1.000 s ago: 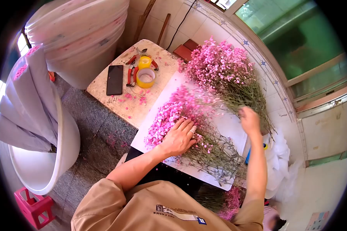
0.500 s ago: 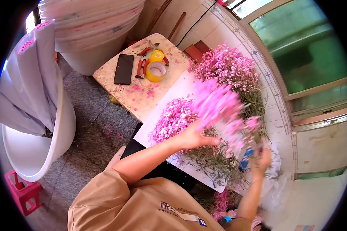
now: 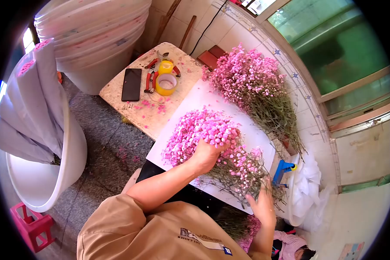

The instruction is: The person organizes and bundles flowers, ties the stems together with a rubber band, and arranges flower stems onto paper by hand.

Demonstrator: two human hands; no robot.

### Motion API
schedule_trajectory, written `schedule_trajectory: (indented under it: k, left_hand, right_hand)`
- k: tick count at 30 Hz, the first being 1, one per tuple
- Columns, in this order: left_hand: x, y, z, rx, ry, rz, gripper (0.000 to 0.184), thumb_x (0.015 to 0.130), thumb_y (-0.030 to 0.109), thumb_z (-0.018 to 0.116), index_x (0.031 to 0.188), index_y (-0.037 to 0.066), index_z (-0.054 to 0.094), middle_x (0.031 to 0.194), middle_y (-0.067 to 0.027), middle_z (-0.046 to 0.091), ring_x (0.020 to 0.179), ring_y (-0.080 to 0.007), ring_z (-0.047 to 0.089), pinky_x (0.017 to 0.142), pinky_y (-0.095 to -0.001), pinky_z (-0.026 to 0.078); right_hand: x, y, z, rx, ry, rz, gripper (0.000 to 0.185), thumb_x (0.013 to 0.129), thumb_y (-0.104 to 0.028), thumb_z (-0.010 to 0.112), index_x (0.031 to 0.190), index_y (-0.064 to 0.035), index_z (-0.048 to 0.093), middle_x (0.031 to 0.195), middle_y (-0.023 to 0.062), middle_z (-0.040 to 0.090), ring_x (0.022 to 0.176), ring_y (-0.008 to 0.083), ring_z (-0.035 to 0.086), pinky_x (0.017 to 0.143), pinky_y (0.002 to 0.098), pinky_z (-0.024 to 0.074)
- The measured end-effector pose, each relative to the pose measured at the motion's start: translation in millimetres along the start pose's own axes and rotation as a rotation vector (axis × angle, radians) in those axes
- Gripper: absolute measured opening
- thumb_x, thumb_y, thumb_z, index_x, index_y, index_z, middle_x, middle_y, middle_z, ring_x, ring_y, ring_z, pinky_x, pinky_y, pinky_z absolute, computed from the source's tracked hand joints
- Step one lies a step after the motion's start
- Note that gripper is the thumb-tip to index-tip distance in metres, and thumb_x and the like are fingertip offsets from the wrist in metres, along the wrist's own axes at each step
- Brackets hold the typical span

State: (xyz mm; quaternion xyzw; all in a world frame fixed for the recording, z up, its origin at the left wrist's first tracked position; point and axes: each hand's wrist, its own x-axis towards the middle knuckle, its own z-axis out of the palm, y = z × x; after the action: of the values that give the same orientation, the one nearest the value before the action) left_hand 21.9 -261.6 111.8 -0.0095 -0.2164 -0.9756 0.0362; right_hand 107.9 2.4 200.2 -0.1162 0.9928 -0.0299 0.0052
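Observation:
A bunch of small pink flowers (image 3: 199, 130) lies on a white sheet (image 3: 167, 125) in front of me, its thin green stems (image 3: 225, 175) pointing to the lower right. My left hand (image 3: 208, 154) is closed around some of the pink heads, its fingertips partly buried among them. Along the stem ends, my right hand (image 3: 263, 203) is open, with thumb and fingers apart and touching the stems. A second, larger flower bunch (image 3: 251, 78) rests beyond the sheet against the tiled wall.
A worn board (image 3: 117, 86) holds a phone (image 3: 131, 84), red-handled pliers (image 3: 151, 80) and yellow tape (image 3: 166, 83). Wrapped bundles stand in a white tub (image 3: 76, 147) at left. A blue tool (image 3: 283, 171) and white plastic (image 3: 305, 186) are at right. Another person (image 3: 290, 245) is below.
The blurred pink sprays that were raised above the sheet now lie on the bunch. My right hand has come down and left to the stem ends, and the blue tool shows more fully.

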Motion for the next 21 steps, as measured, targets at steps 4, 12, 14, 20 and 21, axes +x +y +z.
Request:
schedule_trajectory:
  k: [4,12,14,20,21]
  left_hand:
    - [-4,-2,1,-0.014,-0.028,-0.027,0.050,0.088,-0.007,0.067,0.135,0.004,0.055,0.121,-0.0074,0.068,0.107,-0.0177,0.066,0.086,-0.0320,0.053]
    - [-23,15,15,0.263,-0.599,-0.055,0.067,0.103,0.017,0.059,0.158,0.000,0.025,0.158,-0.0144,0.040,0.137,-0.0229,0.050,0.115,-0.0397,0.041]
    - [-25,28,7,0.357,-0.583,-0.104,0.070,0.096,0.011,0.067,0.156,0.000,0.032,0.159,-0.0132,0.039,0.141,-0.0226,0.045,0.118,-0.0389,0.036]
    - [-32,87,-19,0.366,-0.437,-0.176,0.085,0.082,-0.016,0.057,0.159,0.006,0.030,0.151,-0.0105,0.048,0.136,-0.0153,0.047,0.106,-0.0306,0.046]
    - [-29,92,-26,0.368,-0.438,-0.179,0.085,0.082,-0.016,0.057,0.159,0.006,0.030,0.151,-0.0105,0.048,0.136,-0.0153,0.047,0.106,-0.0306,0.046]
  right_hand:
    - [-26,-13,-67,0.398,-0.343,-0.202,0.069,0.081,-0.026,0.083,0.136,0.0048,0.055,0.131,0.0257,0.063,0.122,0.0373,0.062,0.099,0.0420,0.0506]
    - [59,-51,-16,0.526,0.138,-0.371,0.086,0.072,-0.023,0.090,0.145,-0.0024,0.050,0.128,0.0194,0.063,0.115,0.0350,0.062,0.098,0.0419,0.0474]
    - [67,-53,-2,0.586,0.120,-0.391,0.077,0.073,-0.017,0.089,0.141,-0.0033,0.055,0.117,0.0183,0.067,0.103,0.0330,0.066,0.090,0.0398,0.0520]
    - [76,-66,8,0.663,0.309,-0.562,0.040,0.071,0.004,0.083,0.108,-0.0003,0.071,0.083,0.0101,0.061,0.069,0.0220,0.058,0.061,0.0309,0.0462]
    - [76,-67,7,0.666,0.310,-0.559,0.040,0.071,0.004,0.083,0.108,-0.0003,0.071,0.083,0.0101,0.061,0.069,0.0220,0.058,0.061,0.0309,0.0462]
